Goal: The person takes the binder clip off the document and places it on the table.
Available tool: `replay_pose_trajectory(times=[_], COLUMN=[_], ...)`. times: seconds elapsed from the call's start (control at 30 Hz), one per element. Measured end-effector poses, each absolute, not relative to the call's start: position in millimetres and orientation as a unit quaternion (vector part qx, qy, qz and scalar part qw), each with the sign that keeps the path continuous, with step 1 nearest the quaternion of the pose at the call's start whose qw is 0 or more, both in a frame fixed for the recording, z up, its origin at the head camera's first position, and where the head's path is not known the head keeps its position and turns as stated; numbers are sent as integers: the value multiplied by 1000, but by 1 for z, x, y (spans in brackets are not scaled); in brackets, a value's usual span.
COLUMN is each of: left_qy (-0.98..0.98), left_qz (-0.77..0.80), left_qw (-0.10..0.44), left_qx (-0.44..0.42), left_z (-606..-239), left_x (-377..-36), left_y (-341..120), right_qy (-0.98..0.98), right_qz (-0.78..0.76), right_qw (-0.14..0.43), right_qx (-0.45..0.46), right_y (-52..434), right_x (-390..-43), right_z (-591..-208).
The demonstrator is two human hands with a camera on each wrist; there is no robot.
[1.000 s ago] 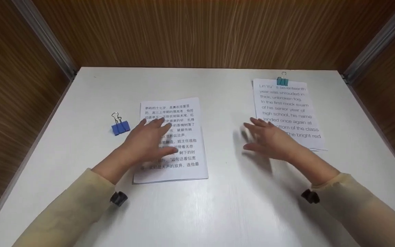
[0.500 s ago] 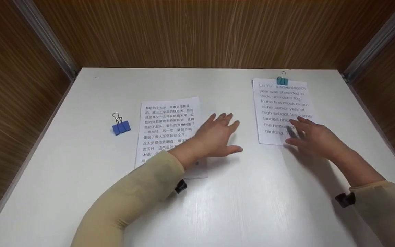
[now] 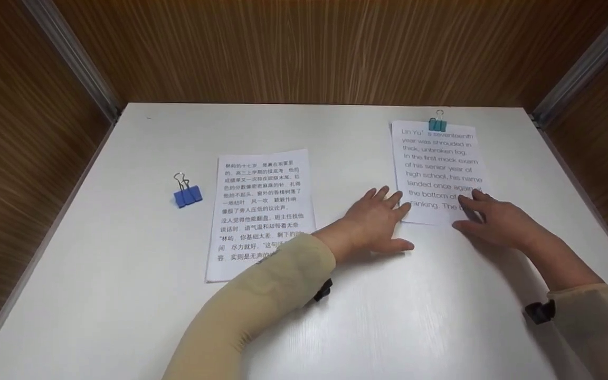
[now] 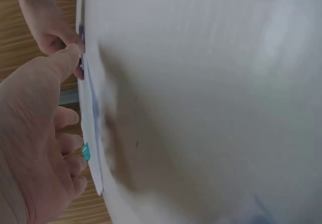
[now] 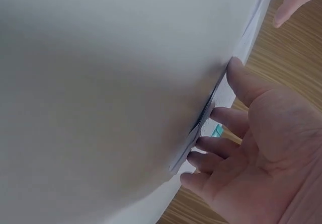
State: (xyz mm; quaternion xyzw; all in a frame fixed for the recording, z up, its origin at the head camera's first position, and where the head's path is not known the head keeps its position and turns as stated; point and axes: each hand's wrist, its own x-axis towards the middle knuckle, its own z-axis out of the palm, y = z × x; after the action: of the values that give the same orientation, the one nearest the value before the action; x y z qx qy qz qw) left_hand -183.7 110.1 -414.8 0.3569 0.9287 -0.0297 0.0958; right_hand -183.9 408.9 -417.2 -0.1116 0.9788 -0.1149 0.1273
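Observation:
On the right of the table lies a stack of paper printed in English point(image 3: 433, 169), held at its top edge by a teal binder clip point(image 3: 437, 125). My right hand point(image 3: 499, 219) is at the stack's lower right corner and covers part of the last lines. In the right wrist view its thumb point(image 5: 241, 80) is at the paper's edge, with the other fingers bent loosely along it. Spread fingers of my left hand point(image 3: 375, 219) are beside the stack's lower left edge, fingertips right at it. The left wrist view shows that palm point(image 4: 30, 138) with nothing in it.
A second paper stack point(image 3: 262, 203), printed in Chinese, lies left of centre, partly under the left sleeve point(image 3: 277, 285) in this view. Farther left is a blue binder clip point(image 3: 187, 197). Wood-grain panels point(image 3: 325, 53) enclose the white table point(image 3: 415, 327) at the back and sides.
My left hand has moved right, from over the Chinese-printed stack to the English-printed stack's left edge. My right hand has shifted right to that stack's lower right corner.

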Motion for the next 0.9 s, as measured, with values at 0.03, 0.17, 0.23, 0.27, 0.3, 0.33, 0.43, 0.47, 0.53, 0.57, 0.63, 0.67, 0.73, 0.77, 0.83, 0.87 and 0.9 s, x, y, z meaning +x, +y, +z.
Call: replay_pose_trajectory(times=[0.03,0.17,0.23,0.27,0.3,0.33,0.43,0.47,0.53,0.57,0.63,0.67,0.73,0.77,0.83,0.87,0.9], left_qy=[929,926,925,925,925,925,925,925,924,923,921,920,917,916,913,911,910], left_qz=[-28,-33,-41,-45,-48,-49,-47,-45,-41,-41,-43,-44,-47,-49,-50,-51,-52], left_qw=[102,122,127,128,129,130,132,134,137,138,138,138,141,142,142,142,141], left_qx=[356,355,356,356,355,355,354,354,355,357,362,365,369,373,380,383,386], left_z=[-416,-419,-420,-420,-419,-419,-417,-416,-415,-414,-412,-411,-410,-410,-410,-410,-411], left_x=[-184,-184,-184,-184,-184,-184,-184,-184,-183,-183,-182,-182,-181,-180,-178,-177,-176], left_y=[112,116,117,117,117,117,117,117,116,116,114,113,109,107,102,99,95], right_qy=[979,978,977,977,977,977,977,977,977,977,977,977,978,978,978,978,978], right_qz=[-114,-121,-124,-125,-126,-126,-123,-122,-120,-119,-118,-117,-116,-115,-114,-114,-116], right_qw=[131,138,140,140,141,140,142,141,140,139,135,133,129,127,123,121,120], right_qx=[-109,-102,-100,-99,-98,-99,-101,-103,-106,-108,-114,-116,-118,-119,-121,-123,-123], right_y=[409,411,412,412,412,411,410,409,407,405,402,400,396,393,388,385,382], right_x=[-183,-181,-180,-180,-180,-180,-181,-181,-181,-181,-180,-179,-176,-175,-172,-170,-169], right_z=[-418,-419,-419,-419,-419,-418,-418,-418,-418,-418,-418,-419,-419,-420,-420,-420,-421])
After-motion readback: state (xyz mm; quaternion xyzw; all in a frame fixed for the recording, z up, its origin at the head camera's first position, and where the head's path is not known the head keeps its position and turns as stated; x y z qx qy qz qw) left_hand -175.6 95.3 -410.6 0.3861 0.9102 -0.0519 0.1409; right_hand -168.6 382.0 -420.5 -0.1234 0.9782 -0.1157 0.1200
